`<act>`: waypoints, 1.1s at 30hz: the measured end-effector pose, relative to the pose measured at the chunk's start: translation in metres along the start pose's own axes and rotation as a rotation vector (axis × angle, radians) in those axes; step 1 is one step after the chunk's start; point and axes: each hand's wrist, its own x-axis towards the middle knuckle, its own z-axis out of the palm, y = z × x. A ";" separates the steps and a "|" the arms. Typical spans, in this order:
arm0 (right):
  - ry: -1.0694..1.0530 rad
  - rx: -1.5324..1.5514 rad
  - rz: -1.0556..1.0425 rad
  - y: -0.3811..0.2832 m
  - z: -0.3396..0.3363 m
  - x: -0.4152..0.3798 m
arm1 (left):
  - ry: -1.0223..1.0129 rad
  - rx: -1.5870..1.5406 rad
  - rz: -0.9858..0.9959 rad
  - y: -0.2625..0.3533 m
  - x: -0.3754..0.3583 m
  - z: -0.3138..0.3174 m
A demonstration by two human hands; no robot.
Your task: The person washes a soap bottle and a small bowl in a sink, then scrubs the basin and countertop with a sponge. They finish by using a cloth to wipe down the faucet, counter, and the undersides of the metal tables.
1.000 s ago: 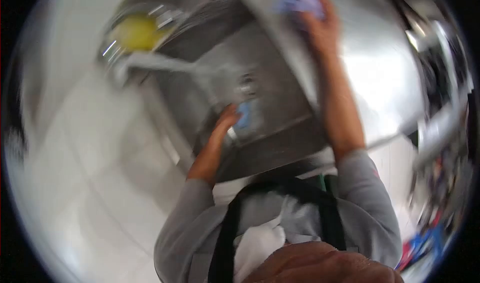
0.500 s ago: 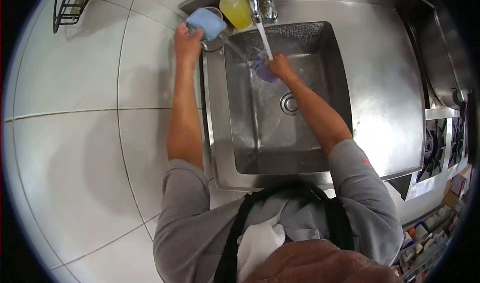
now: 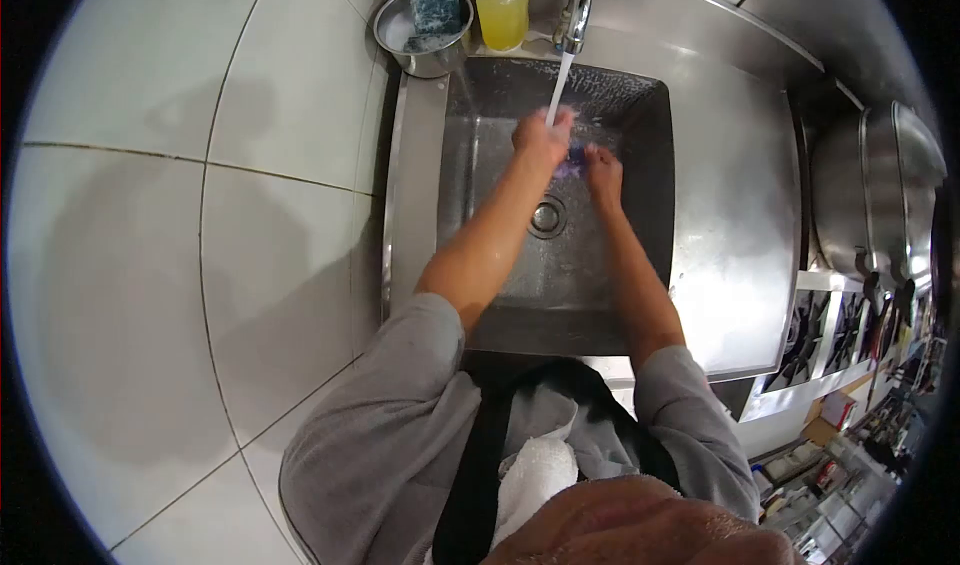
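Note:
Water runs from the faucet (image 3: 575, 30) into the steel sink (image 3: 480, 145). My left hand (image 3: 543, 135) is right under the stream, its fingers blurred by water and motion. Just beside it, my right hand (image 3: 603, 173) has its fingers closed on a small purple item (image 3: 570, 165), whose kind I cannot make out; it is partly hidden between the hands. A sponge with a dark green scouring side (image 3: 435, 7) rests in a round metal bowl (image 3: 428, 63) with suds, at the sink's back left corner.
A bottle of yellow liquid (image 3: 503, 10) stands between bowl and faucet. A steel counter (image 3: 735, 225) extends to the right, with large metal pots (image 3: 865, 190) and stove burners (image 3: 800, 335) beyond. White tiles (image 3: 280, 245) cover the left side.
My left hand has let go of the sponge, which now lies in the bowl green side up, and has come over under the water. My right hand has shifted right, out of the stream, with the purple item.

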 end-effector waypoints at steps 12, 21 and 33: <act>-0.182 0.095 0.221 0.044 0.003 -0.042 | 0.235 0.281 0.131 -0.006 -0.036 -0.028; -0.279 -0.066 0.143 0.088 0.003 -0.051 | 0.361 -0.061 0.058 -0.022 -0.020 -0.004; -0.085 1.344 0.808 0.096 -0.082 -0.126 | 0.390 1.136 0.172 -0.010 -0.012 -0.032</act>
